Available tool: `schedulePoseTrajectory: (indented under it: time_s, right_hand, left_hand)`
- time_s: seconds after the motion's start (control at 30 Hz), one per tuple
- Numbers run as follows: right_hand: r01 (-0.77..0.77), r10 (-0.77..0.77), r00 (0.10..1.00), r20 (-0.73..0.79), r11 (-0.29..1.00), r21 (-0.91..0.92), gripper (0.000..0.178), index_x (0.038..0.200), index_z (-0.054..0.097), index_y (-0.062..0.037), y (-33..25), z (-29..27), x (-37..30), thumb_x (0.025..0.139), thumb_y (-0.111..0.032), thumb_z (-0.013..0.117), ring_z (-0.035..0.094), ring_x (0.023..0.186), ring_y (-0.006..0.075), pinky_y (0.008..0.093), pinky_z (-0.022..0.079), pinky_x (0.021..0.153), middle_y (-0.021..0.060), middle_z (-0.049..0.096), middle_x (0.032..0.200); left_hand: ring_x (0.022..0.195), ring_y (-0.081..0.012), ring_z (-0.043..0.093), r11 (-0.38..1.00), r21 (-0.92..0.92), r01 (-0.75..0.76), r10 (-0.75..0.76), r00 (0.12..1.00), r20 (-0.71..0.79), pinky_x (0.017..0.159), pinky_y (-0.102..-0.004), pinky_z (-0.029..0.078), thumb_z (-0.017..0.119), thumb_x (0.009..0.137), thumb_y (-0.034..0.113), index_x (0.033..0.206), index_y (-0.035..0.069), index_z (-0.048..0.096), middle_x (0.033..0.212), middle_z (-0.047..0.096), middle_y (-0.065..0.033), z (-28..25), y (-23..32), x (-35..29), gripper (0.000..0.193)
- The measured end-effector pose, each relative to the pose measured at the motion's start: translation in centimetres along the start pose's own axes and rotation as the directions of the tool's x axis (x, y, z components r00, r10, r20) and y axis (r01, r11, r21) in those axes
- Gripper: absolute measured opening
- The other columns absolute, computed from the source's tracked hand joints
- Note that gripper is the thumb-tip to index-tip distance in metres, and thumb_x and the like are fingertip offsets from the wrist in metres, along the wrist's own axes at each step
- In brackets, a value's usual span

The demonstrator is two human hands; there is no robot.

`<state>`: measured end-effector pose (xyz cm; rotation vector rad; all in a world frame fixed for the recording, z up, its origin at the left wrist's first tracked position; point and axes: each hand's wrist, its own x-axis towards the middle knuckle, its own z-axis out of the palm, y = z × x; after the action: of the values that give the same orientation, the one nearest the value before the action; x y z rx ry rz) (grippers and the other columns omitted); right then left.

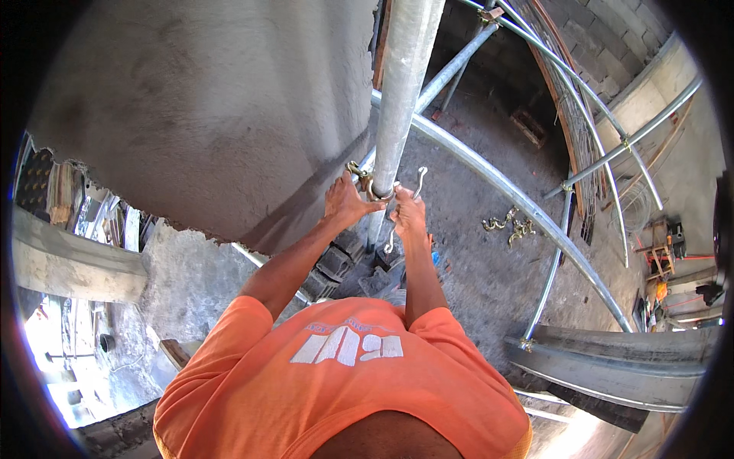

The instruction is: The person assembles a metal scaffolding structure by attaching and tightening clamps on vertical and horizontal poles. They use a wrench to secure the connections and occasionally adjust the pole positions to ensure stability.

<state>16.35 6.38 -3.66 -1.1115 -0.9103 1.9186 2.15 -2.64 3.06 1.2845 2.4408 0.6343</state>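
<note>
Left fingers (pixel 346 183) on one clamp (pixel 371 188), right fingers (pixel 406 196) around one tool (pixel 421 181)

The metal pole (pixel 401 92) looks smooth (faintly glossy), the shirt (pixel 459 382) matt cloth

White glare burns out the lower left, shadow dims the far floor (pixel 497 115), and fisheye distortion curves straight edges.

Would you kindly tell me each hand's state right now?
Left hand: touching the metal clamp; grip unclear.
Right hand: closed, holding a silver hooked rod.
</note>
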Motion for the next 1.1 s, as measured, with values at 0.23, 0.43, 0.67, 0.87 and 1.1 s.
schedulePoseTrajectory:
  time_s: [0.23, 0.43, 0.67, 0.87, 1.1]
  right_hand:
    - [-0.103, 0.100, 0.990, -0.097, 0.994, -0.030, 0.030, 0.098, 0.066, -0.0085, 0.5, -0.3, 0.4, 0.091, -0.037, 0.071, 0.047, 0.052, 0.0088, 0.0235, 0.041, 0.040, 0.0046, 0.060, 0.080]
    - [-0.019, 0.018, 1.000, -0.017, 0.999, -0.047, 0.030, 0.112, 0.060, -0.0080, 0.5, 0.6, -0.7, 0.095, -0.033, 0.065, 0.058, 0.061, 0.0120, 0.0249, 0.044, 0.042, 0.0061, 0.066, 0.089]
    - [-0.119, 0.131, 0.991, 0.016, 0.941, -0.315, 0.040, 0.131, 0.047, -0.0130, -0.5, 1.7, -2.4, 0.105, -0.043, 0.039, 0.049, 0.062, 0.0103, 0.0292, 0.044, 0.046, 0.0120, 0.066, 0.098]
    - [-0.358, 0.361, 0.932, -0.006, 0.921, -0.152, 0.042, 0.138, 0.040, -0.0160, -0.5, 1.5, -1.7, 0.106, -0.042, 0.035, 0.044, 0.051, 0.0122, 0.0303, 0.045, 0.046, 0.0168, 0.068, 0.100]
    - [-0.387, 0.387, 0.922, -0.003, 0.922, -0.018, 0.037, 0.137, 0.042, -0.0246, 0.3, 1.2, -1.4, 0.106, -0.045, 0.037, 0.043, 0.052, 0.0107, 0.0262, 0.041, 0.050, 0.0165, 0.069, 0.108]
  left_hand:
    - [0.123, -0.0374, 0.053, 1.000, 0.011, 0.021, -0.021, 1.000, 0.023, 0.103, -0.0442, 0.045, 0.088, 0.055, 0.063, 0.138, -0.008, 0.036, 0.129, 0.053, -0.0263, 0.1, -0.1, 0.1, 0.121]
    - [0.125, -0.0382, 0.053, 0.998, -0.037, -0.042, 0.042, 0.999, 0.011, 0.103, -0.0456, 0.044, 0.086, 0.056, 0.063, 0.139, -0.008, 0.037, 0.135, 0.051, -0.0287, 0.8, -1.7, 0.7, 0.120]
    - [0.097, -0.0217, 0.065, 0.763, -0.645, 0.031, 0.044, 0.994, 0.100, 0.082, -0.0369, 0.051, 0.071, 0.082, 0.049, 0.129, 0.001, 0.059, 0.107, 0.068, -0.0170, 0.0, -5.7, 2.4, 0.068]
    - [0.079, -0.0143, 0.050, 0.716, -0.686, 0.127, 0.069, 0.965, 0.251, 0.068, -0.0359, 0.043, 0.062, 0.092, 0.050, 0.107, 0.001, 0.066, 0.088, 0.061, -0.0063, 0.3, -6.5, 3.9, 0.052]
    - [0.091, -0.0190, 0.061, 0.759, -0.646, 0.083, 0.120, 0.957, 0.265, 0.075, -0.0340, 0.048, 0.068, 0.083, 0.065, 0.116, 0.002, 0.065, 0.101, 0.067, -0.0091, 1.6, -5.6, 6.6, 0.071]
